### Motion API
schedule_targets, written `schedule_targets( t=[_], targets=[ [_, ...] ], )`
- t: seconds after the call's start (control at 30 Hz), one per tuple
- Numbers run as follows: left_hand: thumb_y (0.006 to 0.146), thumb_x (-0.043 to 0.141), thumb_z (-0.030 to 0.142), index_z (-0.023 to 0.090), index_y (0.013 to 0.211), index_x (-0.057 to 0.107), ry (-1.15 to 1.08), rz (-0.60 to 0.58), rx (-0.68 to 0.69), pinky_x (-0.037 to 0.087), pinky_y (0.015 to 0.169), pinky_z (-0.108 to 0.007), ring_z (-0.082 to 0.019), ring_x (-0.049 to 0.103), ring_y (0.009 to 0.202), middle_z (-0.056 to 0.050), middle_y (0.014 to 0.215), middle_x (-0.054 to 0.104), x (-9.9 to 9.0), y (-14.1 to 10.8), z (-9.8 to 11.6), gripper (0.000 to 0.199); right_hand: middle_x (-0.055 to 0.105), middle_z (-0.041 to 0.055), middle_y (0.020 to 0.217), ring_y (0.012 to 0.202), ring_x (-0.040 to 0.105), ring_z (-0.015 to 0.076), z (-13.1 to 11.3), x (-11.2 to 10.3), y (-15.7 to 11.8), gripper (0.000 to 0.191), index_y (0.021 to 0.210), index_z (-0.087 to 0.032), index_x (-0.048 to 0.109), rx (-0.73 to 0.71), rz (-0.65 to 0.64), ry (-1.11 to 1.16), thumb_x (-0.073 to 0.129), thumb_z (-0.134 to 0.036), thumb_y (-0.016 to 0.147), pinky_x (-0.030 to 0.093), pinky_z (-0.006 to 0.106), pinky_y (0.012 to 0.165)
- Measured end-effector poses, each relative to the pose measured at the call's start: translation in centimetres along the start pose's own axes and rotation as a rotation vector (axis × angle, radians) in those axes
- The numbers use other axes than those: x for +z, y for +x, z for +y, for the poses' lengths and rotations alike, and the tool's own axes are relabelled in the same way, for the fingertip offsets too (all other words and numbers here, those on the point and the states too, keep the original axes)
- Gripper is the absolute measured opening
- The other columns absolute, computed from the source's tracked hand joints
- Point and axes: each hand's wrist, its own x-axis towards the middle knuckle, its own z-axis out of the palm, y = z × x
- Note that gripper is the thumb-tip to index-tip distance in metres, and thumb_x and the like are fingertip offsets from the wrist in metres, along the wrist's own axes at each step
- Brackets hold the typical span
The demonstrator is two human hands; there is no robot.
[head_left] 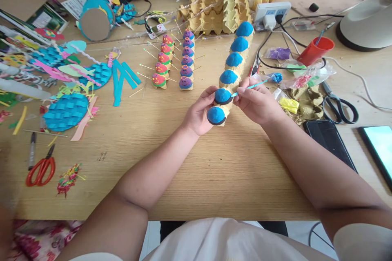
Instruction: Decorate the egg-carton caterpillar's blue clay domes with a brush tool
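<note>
Your left hand gripping the blue-domed carton strip over the tabletop, your right hand pinching a blue stick at its edge, handwritten numerals (seemingly 99, 124) to your left

Left hand: several fingers hidden beneath the blue-domed carton strip.
Right hand: curled lower fingers mostly out of sight.
Pale-blue tool: tip too small to make out where it meets the dome's edge.
Black phone: lower-left part covered by the right forearm.
Bright-screened device: cut off by the right edge, display washed out.
White rounded base: cut off at right.
Blurred brown shape: at the left edge, perhaps a person's arm.
Flowered cloth: cut off below.
</note>
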Motion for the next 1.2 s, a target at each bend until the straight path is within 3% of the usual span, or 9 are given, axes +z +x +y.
schedule_targets(
  t=[0.13,0.33,0.57,0.87,0.93,1.07,1.2],
  targets=[
    [0.110,0.053,0.025,0.029,0.130,0.070,-0.008,0.015,-0.035,0.066,0.084,-0.032,-0.023,0.085,0.111,0.000,0.112,0.084,0.00,-0.01,-0.01,0.026,0.063,-0.0061,0.066,0.064,0.059,0.0098,0.10,-0.06,0.02,0.046,0.070,-0.023,0.064,-0.004,-0.009,-0.002,0.106,-0.043,0.067,0.054,0.027,0.068],
    [0.109,0.048,0.015,0.026,0.113,0.072,-0.017,-0.011,-0.001,0.063,0.078,-0.028,-0.018,0.085,0.096,0.002,0.093,0.082,0.14,-0.07,0.05,0.027,0.063,-0.0061,0.068,0.066,0.060,0.0104,0.02,-0.11,-0.07,0.047,0.071,-0.024,0.062,-0.004,-0.018,0.000,0.105,-0.043,0.069,0.055,0.028,0.069],
    [0.109,0.051,0.020,0.028,0.118,0.072,-0.002,-0.014,-0.022,0.063,0.077,-0.028,-0.019,0.084,0.097,0.002,0.097,0.083,0.03,-0.11,0.07,0.024,0.062,-0.0061,0.068,0.067,0.059,0.0111,0.03,-0.11,-0.04,0.047,0.071,-0.024,0.061,-0.006,-0.014,-0.018,0.105,-0.044,0.069,0.054,0.029,0.070],
    [0.109,0.053,0.017,0.025,0.110,0.075,0.050,0.029,-0.010,0.066,0.088,-0.032,-0.024,0.080,0.125,0.001,0.107,0.084,0.24,-0.22,0.15,0.024,0.061,-0.0068,0.065,0.065,0.058,0.0101,-0.07,0.01,-0.08,0.049,0.069,-0.024,0.061,-0.007,-0.009,-0.007,0.106,-0.043,0.066,0.053,0.027,0.069],
    [0.108,0.052,0.014,0.025,0.108,0.075,0.047,0.028,-0.004,0.065,0.085,-0.030,-0.022,0.082,0.120,0.001,0.103,0.084,0.41,-0.28,0.21,0.025,0.062,-0.0071,0.066,0.066,0.059,0.0098,-0.05,-0.04,-0.07,0.049,0.070,-0.024,0.062,-0.012,-0.016,-0.016,0.106,-0.044,0.067,0.053,0.026,0.070],
    [0.106,0.052,0.010,0.023,0.099,0.072,0.014,-0.006,0.008,0.062,0.072,-0.024,-0.015,0.083,0.088,0.003,0.090,0.082,0.62,-0.35,0.26,0.026,0.065,-0.0061,0.072,0.067,0.057,0.0102,-0.02,0.00,-0.12,0.049,0.072,-0.024,0.062,-0.031,-0.011,-0.058,0.105,-0.046,0.068,0.055,0.029,0.071],
    [0.106,0.055,0.013,0.025,0.101,0.074,0.028,0.008,0.001,0.061,0.077,-0.027,-0.019,0.083,0.101,0.002,0.092,0.081,0.41,-0.27,0.17,0.023,0.064,-0.0053,0.072,0.067,0.057,0.0118,-0.08,0.10,-0.20,0.050,0.072,-0.025,0.061,-0.035,0.009,-0.080,0.105,-0.047,0.068,0.056,0.030,0.071]
  ],
)
